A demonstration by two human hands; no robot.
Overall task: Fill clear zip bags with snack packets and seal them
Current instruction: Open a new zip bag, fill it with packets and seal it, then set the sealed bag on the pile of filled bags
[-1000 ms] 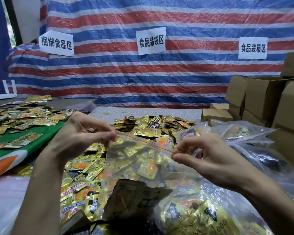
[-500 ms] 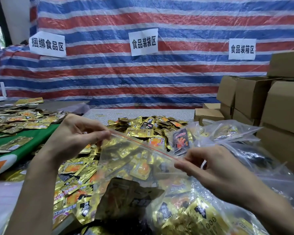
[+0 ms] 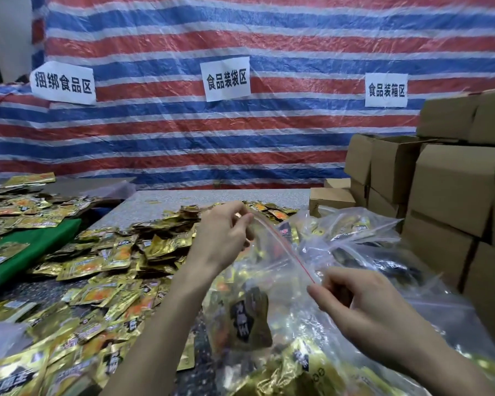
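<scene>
- The left hand [image 3: 226, 232] is raised over the table, with its forearm coming up from the lower edge. Its fingers are curled, and thumb and forefinger pinch the far end of the red zip strip [image 3: 283, 247] of the clear plastic zip bag [image 3: 272, 281].
- The right hand [image 3: 363, 301] is lower and nearer to the person. Its curled fingertips pinch the near end of the same strip.
- The hands are apart, and the strip runs straight and slanting between them.
- The bag hangs below the strip, in front of the person, with gold and black foil snack packets [image 3: 249, 321] inside.
- A pile of loose gold foil packets [image 3: 112, 267] lies on the grey table [image 3: 160, 201] to the left.
- Other filled clear bags [image 3: 355, 230] lie behind the right hand, and brown cardboard boxes [image 3: 452, 181] are stacked at the right.
</scene>
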